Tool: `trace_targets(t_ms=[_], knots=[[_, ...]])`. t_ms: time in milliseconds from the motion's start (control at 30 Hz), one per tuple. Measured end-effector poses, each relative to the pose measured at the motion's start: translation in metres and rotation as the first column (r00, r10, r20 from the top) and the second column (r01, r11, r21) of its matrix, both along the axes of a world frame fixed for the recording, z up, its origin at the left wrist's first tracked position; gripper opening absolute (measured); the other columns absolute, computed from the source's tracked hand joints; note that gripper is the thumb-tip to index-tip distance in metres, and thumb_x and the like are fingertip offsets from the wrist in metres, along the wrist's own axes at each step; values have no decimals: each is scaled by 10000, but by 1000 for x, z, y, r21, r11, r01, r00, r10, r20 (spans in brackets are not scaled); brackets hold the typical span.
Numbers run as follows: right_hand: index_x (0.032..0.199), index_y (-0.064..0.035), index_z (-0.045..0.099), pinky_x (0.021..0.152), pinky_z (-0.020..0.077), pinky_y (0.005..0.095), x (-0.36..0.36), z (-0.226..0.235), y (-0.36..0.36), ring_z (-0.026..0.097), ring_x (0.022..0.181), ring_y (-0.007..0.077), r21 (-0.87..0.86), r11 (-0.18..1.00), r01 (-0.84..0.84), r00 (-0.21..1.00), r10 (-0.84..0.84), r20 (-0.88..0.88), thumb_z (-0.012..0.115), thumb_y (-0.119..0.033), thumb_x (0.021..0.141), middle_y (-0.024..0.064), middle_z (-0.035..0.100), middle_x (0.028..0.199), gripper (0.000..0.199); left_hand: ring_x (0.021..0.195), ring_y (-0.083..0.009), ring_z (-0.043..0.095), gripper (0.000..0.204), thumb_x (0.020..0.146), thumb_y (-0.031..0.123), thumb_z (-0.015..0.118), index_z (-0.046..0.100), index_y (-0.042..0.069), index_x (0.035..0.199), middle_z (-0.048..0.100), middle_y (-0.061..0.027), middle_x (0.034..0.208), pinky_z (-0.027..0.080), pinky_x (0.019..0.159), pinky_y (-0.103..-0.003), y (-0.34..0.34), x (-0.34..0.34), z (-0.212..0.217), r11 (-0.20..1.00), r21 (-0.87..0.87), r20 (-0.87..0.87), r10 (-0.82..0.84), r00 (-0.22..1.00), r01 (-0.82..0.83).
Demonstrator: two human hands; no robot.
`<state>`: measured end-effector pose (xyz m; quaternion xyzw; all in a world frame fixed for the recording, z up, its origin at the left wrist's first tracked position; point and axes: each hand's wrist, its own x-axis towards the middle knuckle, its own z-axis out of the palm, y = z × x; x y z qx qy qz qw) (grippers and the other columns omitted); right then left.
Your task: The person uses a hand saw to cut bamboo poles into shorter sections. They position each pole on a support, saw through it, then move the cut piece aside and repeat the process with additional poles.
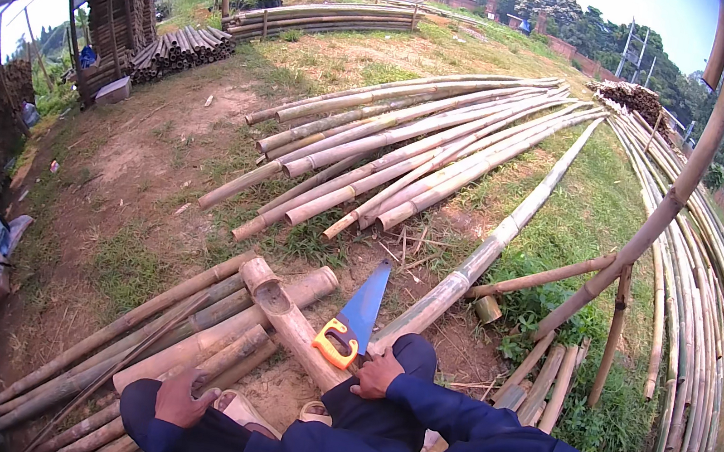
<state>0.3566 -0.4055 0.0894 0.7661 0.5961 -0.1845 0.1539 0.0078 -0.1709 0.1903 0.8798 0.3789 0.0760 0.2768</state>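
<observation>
My left hand (180,398) rests on my left knee, its thumb and fingers apart and holding nothing. On my right knee lies my right hand (377,374), fingers stretched over the dark trouser cloth, also without anything in it. A handsaw (362,307) with a blue blade and a yellow-orange handle lies just ahead of the right hand, not touching it. Its handle is over a short, thick bamboo piece (298,327) that slants in front of my knees. One long bamboo pole (495,244) runs from near my right knee to the far right.
A fan of long bamboo poles (427,148) covers the grass ahead. More poles (692,361) curve along the right side, beside a leaning bamboo post (645,231). Cut bamboo lengths (140,316) lie at near left. A stack of short pieces (182,51) stands by a shelter.
</observation>
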Motion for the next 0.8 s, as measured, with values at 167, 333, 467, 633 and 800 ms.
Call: trace_targets(t_ms=[167,333,467,633,800], knots=[[1064,-72,745,890,497,510,-23,-21,1,726,978,331,118,991,-59,982,79,-171,604,-527,928,148,758,966,495,1048,-286,724,455,885,238,801,668,24,1264,738,-185,1114,563,911,-384,-12,20,2,956,-244,145,-132,981,164],[1159,-64,668,862,505,478,-13,-35,-14,710,934,352,261,961,-90,936,171,-307,654,-468,925,173,737,940,467,998,-270,684,476,862,84,775,617,33,1308,640,-149,1184,565,870,-393,13,22,26,997,6,221,-73,973,74],[1164,-86,716,1034,428,491,17,-20,-27,662,1118,289,313,948,-52,964,129,-231,687,-446,901,116,726,1095,447,992,-242,689,460,872,91,761,620,46,1308,669,-141,1211,555,870,-386,88,-5,28,981,195,190,-13,982,-24],[1164,-94,750,1079,447,495,74,-10,-48,657,1137,338,402,831,385,920,-381,-94,664,-547,874,145,721,1119,545,951,-260,713,427,898,122,751,643,47,1304,715,-164,1129,555,871,-390,166,-20,4,973,174,68,140,988,-150],[1108,-32,747,943,544,507,85,-8,-32,682,1076,414,279,702,655,754,-584,-300,661,-519,867,205,714,1127,550,895,-226,738,493,866,191,786,643,-3,1296,743,-160,987,568,769,-368,214,-57,-78,989,-96,-270,84,959,-114]])
